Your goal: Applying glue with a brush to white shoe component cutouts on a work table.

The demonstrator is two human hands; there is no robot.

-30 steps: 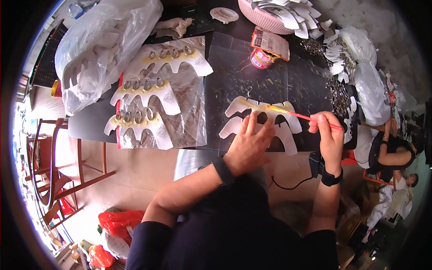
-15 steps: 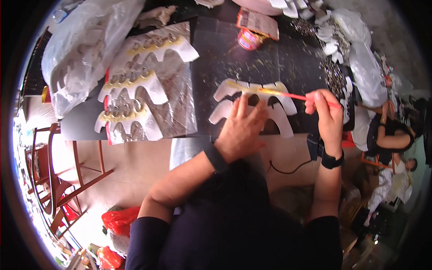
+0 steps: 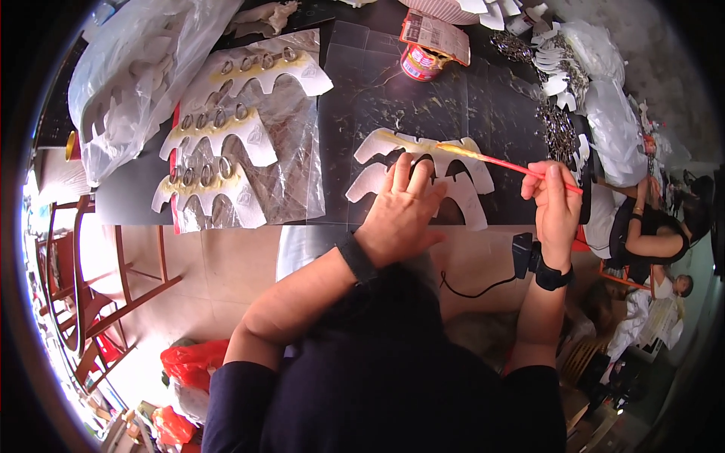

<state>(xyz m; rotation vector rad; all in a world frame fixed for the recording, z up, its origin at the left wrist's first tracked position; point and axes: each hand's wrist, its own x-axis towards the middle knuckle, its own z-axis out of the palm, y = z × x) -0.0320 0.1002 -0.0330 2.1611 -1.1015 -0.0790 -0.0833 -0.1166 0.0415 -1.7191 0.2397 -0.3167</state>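
Observation:
My right hand (image 3: 556,208) grips a thin red stick (image 3: 515,165) whose far end is coated in yellow paste. That coated end rests on the upper of two white arched pieces (image 3: 478,179), along its yellow-smeared top edge. Just below lies a second white arched piece (image 3: 473,208), partly covered by my left hand. My left hand (image 3: 400,215) lies over both pieces with fingers outstretched, its fingertips touching the upper one. To the left, three similar pieces (image 3: 259,141) carry yellow paste and rows of metal rings (image 3: 220,118).
Behind the pieces stands an open red tin (image 3: 420,63) with a cardboard piece (image 3: 436,36) on top. Metal parts (image 3: 559,130) and white bags (image 3: 613,124) line the right side. A large plastic bag (image 3: 124,113) sits left. At far right another person (image 3: 658,229) sits.
My right hand has moved slightly down and right with the stick, whose coated end shifts right along the upper piece. The whole view has shifted slightly. My left hand still lies on the pieces.

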